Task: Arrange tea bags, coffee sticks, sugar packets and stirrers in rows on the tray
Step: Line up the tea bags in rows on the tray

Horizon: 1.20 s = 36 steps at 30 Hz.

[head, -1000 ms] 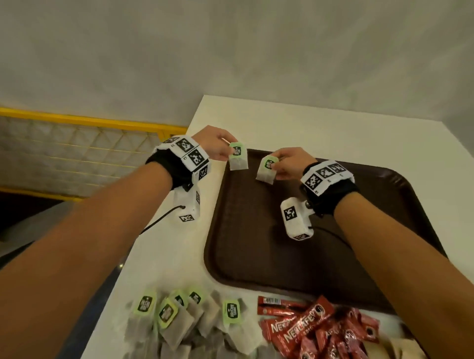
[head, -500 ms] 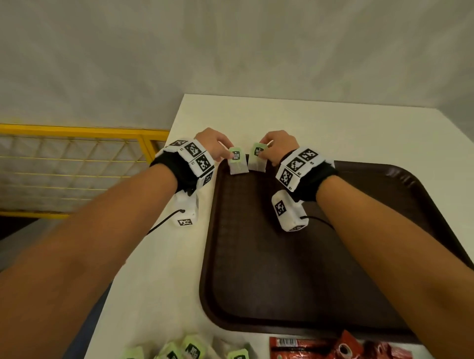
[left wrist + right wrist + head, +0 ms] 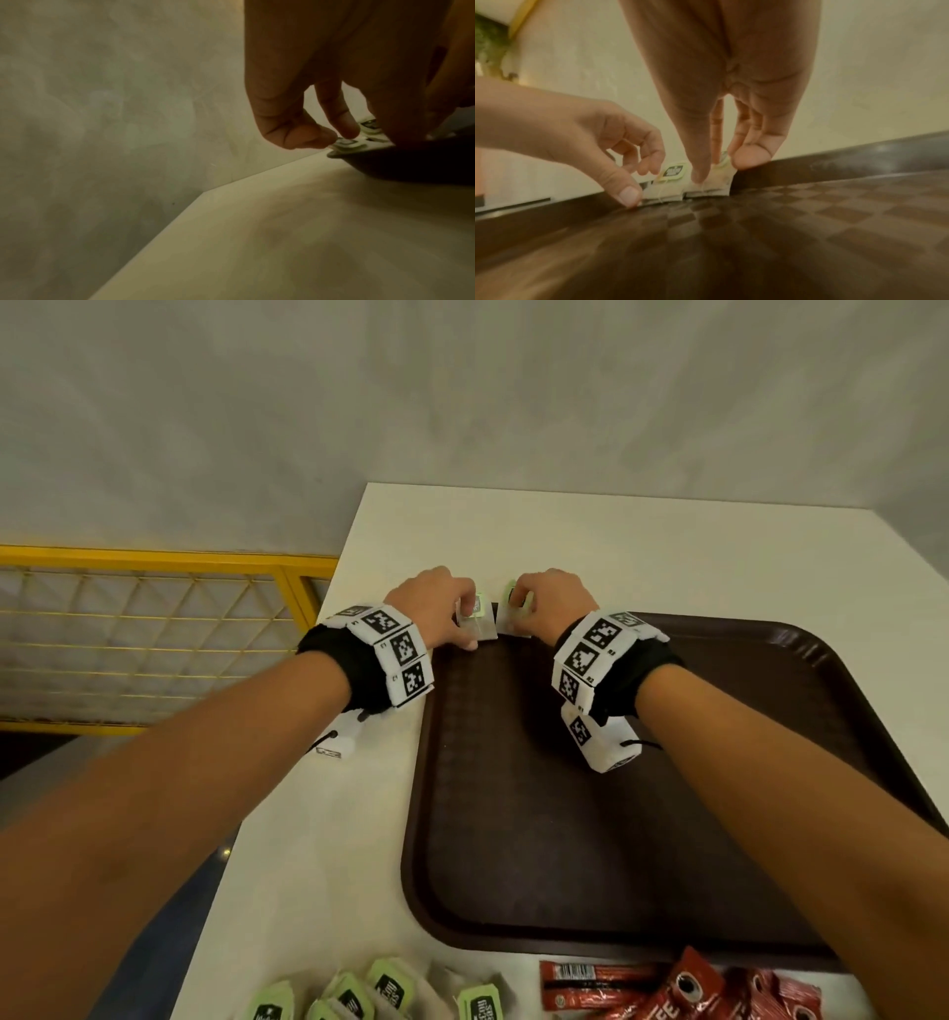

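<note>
**First two tea bags down at the tray's far-left corner**

While both bags were hanging in the air over the tray a second ago, I now have them lying on it, side by side against the far rim. My left hand [image 3: 436, 608] pinches the left tea bag [image 3: 664, 182], thumb planted at its near corner; my right hand [image 3: 547, 608] pinches the right tea bag [image 3: 709, 181], fingertips [image 3: 750, 160] pressing it to the tray [image 3: 565, 839] floor. From the right wrist view the two bags touch or nearly touch at their near edges, green tags pointing away from me. Half a second ago they were just arriving at this corner, so the set-down has only now finished.

I judge this to be the start of the first row: everything else on the tray is bare brown surface. The loose tea bags [image 3: 390, 991] and red coffee sticks [image 3: 683, 991] lie on the white table [image 3: 318, 839] just beyond the near rim. Sugar packets and stirrers I cannot see. Next I should let go cleanly, without dragging either bag out of line.
</note>
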Tool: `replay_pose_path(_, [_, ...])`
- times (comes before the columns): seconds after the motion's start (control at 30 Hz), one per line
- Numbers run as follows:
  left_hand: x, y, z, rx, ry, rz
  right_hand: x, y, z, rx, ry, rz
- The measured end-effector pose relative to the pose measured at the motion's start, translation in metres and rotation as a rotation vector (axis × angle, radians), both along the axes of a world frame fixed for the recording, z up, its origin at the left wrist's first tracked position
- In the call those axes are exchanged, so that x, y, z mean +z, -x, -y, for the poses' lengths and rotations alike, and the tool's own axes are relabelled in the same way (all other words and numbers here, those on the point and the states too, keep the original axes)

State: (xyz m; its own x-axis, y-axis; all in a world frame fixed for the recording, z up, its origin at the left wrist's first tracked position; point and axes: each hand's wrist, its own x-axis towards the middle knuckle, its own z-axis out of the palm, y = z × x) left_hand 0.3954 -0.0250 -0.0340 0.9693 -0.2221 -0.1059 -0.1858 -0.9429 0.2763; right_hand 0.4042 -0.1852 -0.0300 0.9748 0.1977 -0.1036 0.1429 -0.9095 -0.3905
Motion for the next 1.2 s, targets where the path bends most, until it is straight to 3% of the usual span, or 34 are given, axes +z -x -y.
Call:
replay_pose_path(0.3, [-0.008, -0.005, -0.001, 0.049, 0.05, 0.013, 0.001, 0.005, 0.0, 0.067, 0.09, -0.062])
replay_pose_path(1.2, [-0.006, 0.001, 0.0, 0.057, 0.088, 0.066, 0.0, 0.007, 0.004, -0.007, -0.099, -0.07])
